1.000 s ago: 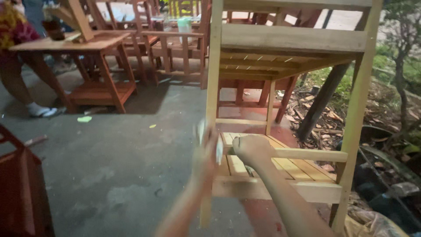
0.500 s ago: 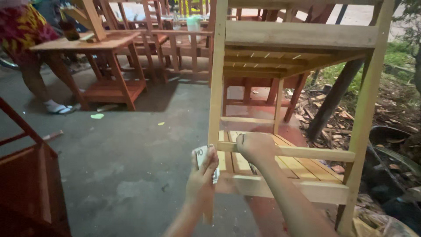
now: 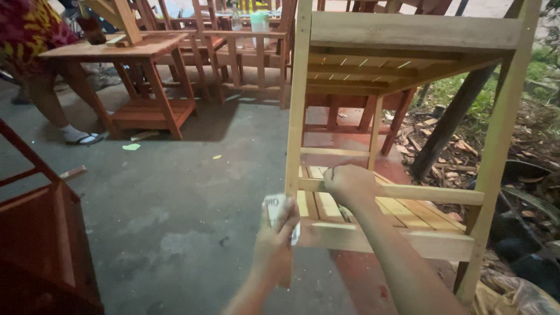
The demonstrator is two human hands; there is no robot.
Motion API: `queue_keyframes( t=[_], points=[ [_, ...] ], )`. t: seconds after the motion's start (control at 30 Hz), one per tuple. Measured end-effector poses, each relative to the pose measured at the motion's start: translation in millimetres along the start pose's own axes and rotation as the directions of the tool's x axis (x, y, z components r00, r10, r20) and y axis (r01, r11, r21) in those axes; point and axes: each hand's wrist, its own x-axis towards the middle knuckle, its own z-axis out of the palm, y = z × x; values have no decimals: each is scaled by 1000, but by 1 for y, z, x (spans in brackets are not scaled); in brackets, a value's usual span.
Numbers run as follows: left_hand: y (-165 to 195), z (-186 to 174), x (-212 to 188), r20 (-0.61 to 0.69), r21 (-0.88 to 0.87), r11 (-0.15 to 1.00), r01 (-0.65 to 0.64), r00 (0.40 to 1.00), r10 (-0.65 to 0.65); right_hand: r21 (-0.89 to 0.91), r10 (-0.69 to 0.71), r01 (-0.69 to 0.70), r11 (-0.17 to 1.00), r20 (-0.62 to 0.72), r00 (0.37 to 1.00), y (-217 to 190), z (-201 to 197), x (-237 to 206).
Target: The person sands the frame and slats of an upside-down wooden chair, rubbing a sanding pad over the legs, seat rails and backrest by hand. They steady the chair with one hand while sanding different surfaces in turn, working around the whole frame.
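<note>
grey concrete floor [image 3: 175, 221] under a pale wooden shelf frame [image 3: 303, 116]; right hand [image 3: 350, 184] fingers grip its rail [image 3: 431, 193], left hand [image 3: 277, 236] clutches sandpaper [image 3: 273, 209].

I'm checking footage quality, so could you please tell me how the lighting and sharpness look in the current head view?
Head view: warm, dim light; the pale wooden shelf frame is sharp, the left hand holding folded sandpaper slightly soft, the right hand clear; deep shadow under the brown table; no glare.
</note>
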Motion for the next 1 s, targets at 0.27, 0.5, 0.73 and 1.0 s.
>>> queue_keyframes(
  t=[0.27,0.5,0.73,1.0],
  points=[
    [-47,48,241,-243,484,850,-208,901,359,-11,-117,117,993,-163,980,12,10,1],
    [-11,5,101,29,205,965,-165,986,163,27,11,-9,1000,-46,999,6,2,1],
    [-61,22,241,174,526,788,-320,947,269,45,-5,9,999,-84,996,6,-2,-4],
    [-48,12,167,-12,226,898,-378,920,391,31,15,-13,999,-63,998,7,0,4]
  ],
)
